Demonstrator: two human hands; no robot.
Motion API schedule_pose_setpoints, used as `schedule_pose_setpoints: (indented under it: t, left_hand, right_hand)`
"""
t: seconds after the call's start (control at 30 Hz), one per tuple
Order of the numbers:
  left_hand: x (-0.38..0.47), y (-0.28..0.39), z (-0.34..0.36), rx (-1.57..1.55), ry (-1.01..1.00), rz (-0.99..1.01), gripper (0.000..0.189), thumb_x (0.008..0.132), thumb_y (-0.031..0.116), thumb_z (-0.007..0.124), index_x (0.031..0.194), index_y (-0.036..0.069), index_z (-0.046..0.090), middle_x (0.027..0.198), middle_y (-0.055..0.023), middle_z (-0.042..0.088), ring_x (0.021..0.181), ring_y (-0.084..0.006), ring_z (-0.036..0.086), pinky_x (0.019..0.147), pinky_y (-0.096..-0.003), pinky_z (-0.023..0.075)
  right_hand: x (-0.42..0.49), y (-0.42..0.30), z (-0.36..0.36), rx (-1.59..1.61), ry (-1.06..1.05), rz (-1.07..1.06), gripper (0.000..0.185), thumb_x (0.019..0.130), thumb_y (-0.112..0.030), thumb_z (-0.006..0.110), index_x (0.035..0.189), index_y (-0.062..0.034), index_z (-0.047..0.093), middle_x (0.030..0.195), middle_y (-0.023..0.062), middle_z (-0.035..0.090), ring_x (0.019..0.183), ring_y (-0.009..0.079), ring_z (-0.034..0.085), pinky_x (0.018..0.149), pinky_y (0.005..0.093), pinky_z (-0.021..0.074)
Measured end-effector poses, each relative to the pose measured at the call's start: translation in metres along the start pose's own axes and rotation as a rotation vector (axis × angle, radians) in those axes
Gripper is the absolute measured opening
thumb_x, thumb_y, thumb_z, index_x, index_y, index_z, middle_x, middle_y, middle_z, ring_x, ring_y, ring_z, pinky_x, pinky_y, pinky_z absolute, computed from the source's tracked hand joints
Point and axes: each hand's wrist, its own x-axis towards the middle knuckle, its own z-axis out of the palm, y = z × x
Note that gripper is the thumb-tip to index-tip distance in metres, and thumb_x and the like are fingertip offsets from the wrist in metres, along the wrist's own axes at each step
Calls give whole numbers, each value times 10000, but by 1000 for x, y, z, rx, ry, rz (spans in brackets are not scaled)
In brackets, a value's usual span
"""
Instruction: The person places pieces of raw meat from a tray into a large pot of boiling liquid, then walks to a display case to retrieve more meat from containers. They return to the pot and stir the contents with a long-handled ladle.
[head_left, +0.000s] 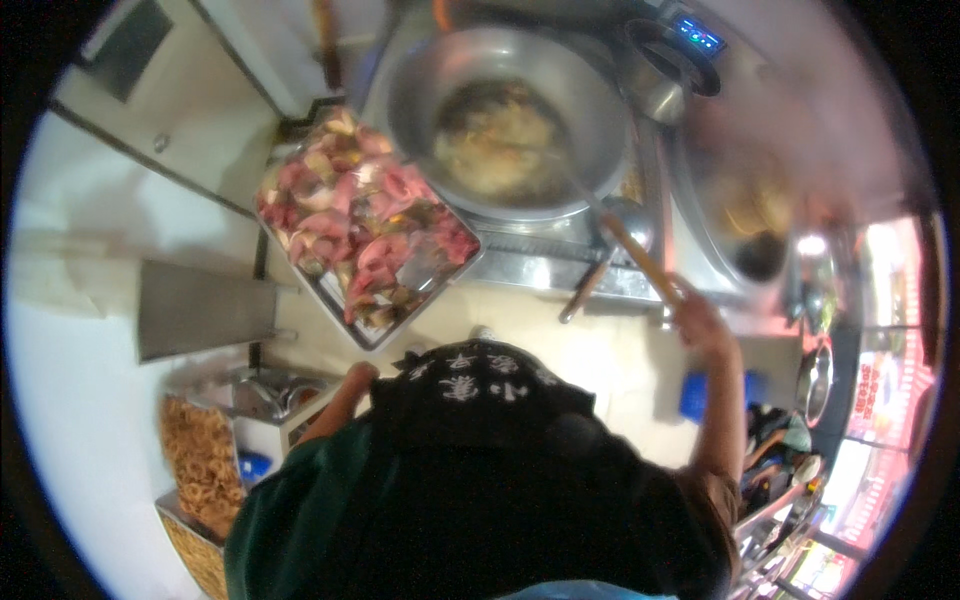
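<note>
My right hand grips the wooden handle of a long cooking utensil. Its metal shaft runs into a large steel wok, where the tip is lost among pale pieces of food in dark, bubbling liquid. Low on the left, my left hand hangs near the front corner of a metal tray; its fingers are too unclear to read. Raw pink and red fish pieces fill that tray, which sits against the wok's left side.
A wooden-handled ladle rests on the stove's front edge. Right of it stands a second wok, blurred by steam. Containers of brown food are at lower left. A blue basket and another person are at right.
</note>
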Motion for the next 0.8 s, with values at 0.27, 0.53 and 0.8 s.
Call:
schedule_pose_setpoints:
  t: [0.27,0.53,0.8]
  left_hand:
    - [23,3,-5,35,-159,61,123,725,179,692,786,77,719,883,-161,710,911,-345,678,788,-438,546]
    - [3,22,-17,-265,4,-88,148,747,236,650,738,101,710,808,-145,691,825,-344,664,732,-445,519]
    - [-33,30,-36,-90,-180,-176,157,738,249,661,783,107,712,879,-130,691,868,-335,659,730,-449,524]
  right_hand:
    - [-36,-16,-24,-444,77,-132,765,832,-40,690,1524,-188,399,1212,206,668,720,215,676,557,346,574]
    - [73,-23,49,-429,-173,266,658,884,-138,638,1506,-137,425,1159,185,690,723,235,677,628,368,576]
    - [241,7,154,-259,-25,138,501,889,-200,604,1367,-62,543,991,199,715,724,292,710,714,422,586]
